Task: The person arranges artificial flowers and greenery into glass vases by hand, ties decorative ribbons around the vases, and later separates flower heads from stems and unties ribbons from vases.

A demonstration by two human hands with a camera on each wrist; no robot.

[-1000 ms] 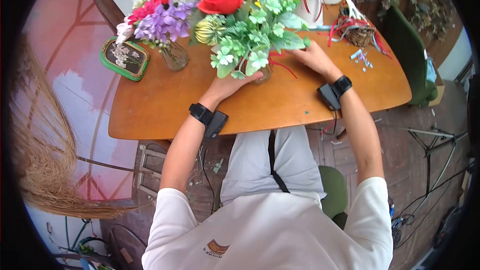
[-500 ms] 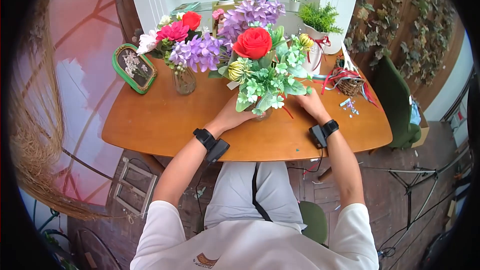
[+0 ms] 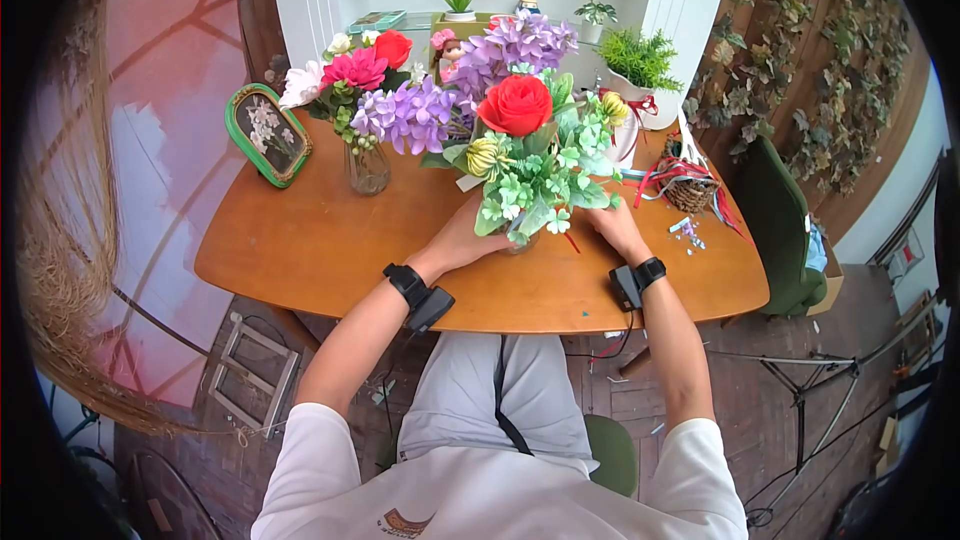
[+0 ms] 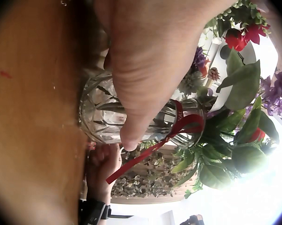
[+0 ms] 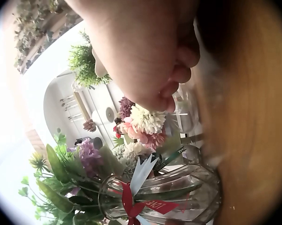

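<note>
The left hand [image 3: 462, 240] [image 4: 152, 65] grips the side of a glass vase [image 3: 520, 243] [image 4: 99, 108] standing on the wooden table [image 3: 300, 250]. Its thumb lies across the glass below a red ribbon bow [image 4: 185, 124]. Out of the vase rise a red rose [image 3: 516, 105], yellow and purple blooms and green leaves. On the vase's right side, the right hand [image 3: 615, 228] [image 5: 136, 51] rests low by the table, fingers loosely curled, with no object visible in them. In the right wrist view, red and pale blue ribbon [image 5: 143, 173] is tied at the vase's neck.
A second flower vase [image 3: 368, 170] and a green-framed picture [image 3: 268, 135] stand at the left. Toward the back right are a white pot [image 3: 625, 130], a wicker basket [image 3: 690, 192] with ribbons, and small scraps [image 3: 687, 230]. A green chair [image 3: 785, 230] stands at the right.
The head view has tilted up, bringing the shelves behind the table into sight. The left hand stays on the vase, and the right hand remains beside it.
</note>
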